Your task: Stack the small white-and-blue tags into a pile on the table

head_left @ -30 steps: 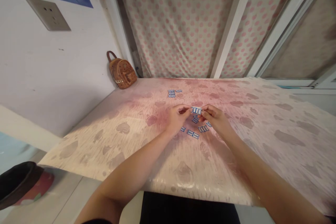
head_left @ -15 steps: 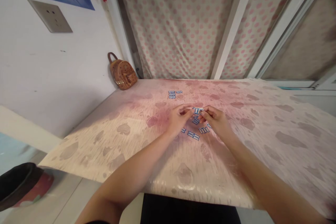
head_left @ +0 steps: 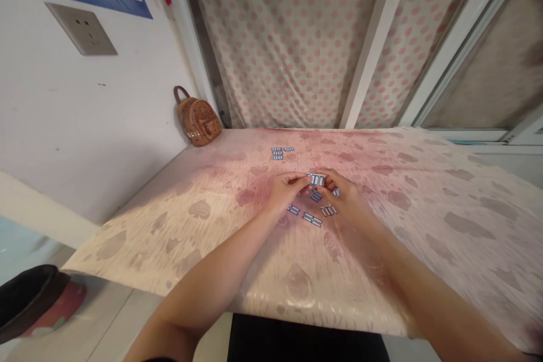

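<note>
A small white card with blue bars (head_left: 316, 180) is held up over the table between my two hands. My left hand (head_left: 288, 189) pinches its left end between thumb and fingers. At the right end, the fingers of my right hand (head_left: 344, 191) are curled against the card, with the thumb lower down. Beneath and in front of the hands lie several similar cards, among them one with paired bars (head_left: 312, 219), a tilted one (head_left: 329, 211) and one beside my left wrist (head_left: 293, 210). Others are partly hidden by the hands.
Farther back, a small block of blue-and-white cards (head_left: 277, 153) lies by a single card (head_left: 289, 149). A brown mini backpack (head_left: 200, 120) leans at the wall corner. The patterned tablecloth (head_left: 271, 271) covers the table; a dark-rimmed bin (head_left: 63, 300) stands on the floor at left.
The held card has shifted slightly left and turned more face-on. My right thumb has come down off its edge, and more of the loose cards beside both hands now show.
</note>
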`<state>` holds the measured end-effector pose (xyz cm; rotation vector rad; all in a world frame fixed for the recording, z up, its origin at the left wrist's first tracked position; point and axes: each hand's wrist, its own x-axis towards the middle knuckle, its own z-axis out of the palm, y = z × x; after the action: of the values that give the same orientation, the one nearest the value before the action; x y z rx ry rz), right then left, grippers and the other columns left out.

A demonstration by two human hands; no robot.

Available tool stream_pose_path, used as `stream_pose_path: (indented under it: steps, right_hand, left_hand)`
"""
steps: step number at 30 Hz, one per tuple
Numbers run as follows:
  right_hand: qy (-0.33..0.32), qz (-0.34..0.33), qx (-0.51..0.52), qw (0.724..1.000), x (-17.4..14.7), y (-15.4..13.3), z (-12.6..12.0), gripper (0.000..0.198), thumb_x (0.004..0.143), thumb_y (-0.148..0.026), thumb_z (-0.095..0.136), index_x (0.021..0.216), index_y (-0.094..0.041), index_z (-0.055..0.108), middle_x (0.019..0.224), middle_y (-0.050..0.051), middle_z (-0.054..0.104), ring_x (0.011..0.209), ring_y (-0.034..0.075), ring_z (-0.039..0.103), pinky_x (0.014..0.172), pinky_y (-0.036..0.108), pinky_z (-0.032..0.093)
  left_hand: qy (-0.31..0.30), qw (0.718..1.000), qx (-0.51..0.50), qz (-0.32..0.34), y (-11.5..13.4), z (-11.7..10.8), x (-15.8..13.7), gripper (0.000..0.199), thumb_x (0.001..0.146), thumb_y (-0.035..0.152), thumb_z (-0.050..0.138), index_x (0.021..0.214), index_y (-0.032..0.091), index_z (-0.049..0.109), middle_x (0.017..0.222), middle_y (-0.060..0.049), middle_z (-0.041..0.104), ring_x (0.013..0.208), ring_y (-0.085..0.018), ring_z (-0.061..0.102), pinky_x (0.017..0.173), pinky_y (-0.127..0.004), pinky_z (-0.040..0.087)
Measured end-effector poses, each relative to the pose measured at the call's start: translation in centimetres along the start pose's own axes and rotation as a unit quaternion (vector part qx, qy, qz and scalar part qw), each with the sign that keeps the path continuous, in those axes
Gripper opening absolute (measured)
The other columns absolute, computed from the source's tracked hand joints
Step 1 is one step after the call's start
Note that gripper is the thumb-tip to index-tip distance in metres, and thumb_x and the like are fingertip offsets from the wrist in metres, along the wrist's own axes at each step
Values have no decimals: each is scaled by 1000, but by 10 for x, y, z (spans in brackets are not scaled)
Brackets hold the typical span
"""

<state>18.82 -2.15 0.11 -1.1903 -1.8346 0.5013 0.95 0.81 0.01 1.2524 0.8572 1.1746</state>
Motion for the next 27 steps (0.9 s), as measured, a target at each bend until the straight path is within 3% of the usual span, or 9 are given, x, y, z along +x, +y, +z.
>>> stream_pose_path:
  steps: [7, 12, 18, 23, 27]
  right_hand:
    - [0, -3, -8, 1000, 0, -4, -2, 37, 88, -35, 58, 124, -27, 63, 96, 4, 69, 78, 20, 63, 75, 35, 51]
    - [-4, -28, -39, 999, 0, -12, -3, 36, 90, -32, 57, 125, -29, 63, 114, 5, 69, 84, 21, 65, 80, 38, 52]
    - [-24, -49, -20, 998, 0, -13, -4, 35, 90, -26, 53, 123, -31, 65, 119, 5, 67, 86, 21, 65, 78, 37, 53]
    - [-19, -41, -14, 999, 0, -14, -3, 33, 89, -26, 55, 120, -29, 67, 109, 5, 69, 87, 21, 65, 79, 36, 53]
    - [0, 21, 58, 998, 0, -9, -2, 41, 86, -35, 63, 127, -26, 59, 88, 2, 67, 74, 19, 63, 72, 35, 53]
  left_hand:
    - [-15, 1000, -23, -10, 3, 1, -1, 23, 71, 39, 81, 79, 17, 78, 75, -5, 74, 67, -15, 66, 69, -27, 54]
    - [-31, 999, -11, 0, 2, 2, -2, 27, 71, 42, 80, 80, 16, 78, 74, -5, 74, 66, -14, 65, 67, -27, 53]
    - [-33, 999, -28, -12, -2, 2, -2, 26, 71, 39, 81, 83, 16, 78, 74, -6, 74, 66, -14, 65, 68, -28, 53]
    - [-39, 998, -39, -16, -3, 1, -2, 28, 71, 39, 82, 84, 15, 78, 75, -5, 73, 68, -14, 66, 71, -30, 54]
    - [-22, 998, -47, -25, -5, 0, 1, 26, 70, 37, 83, 83, 15, 78, 73, -4, 73, 65, -14, 65, 71, -29, 55]
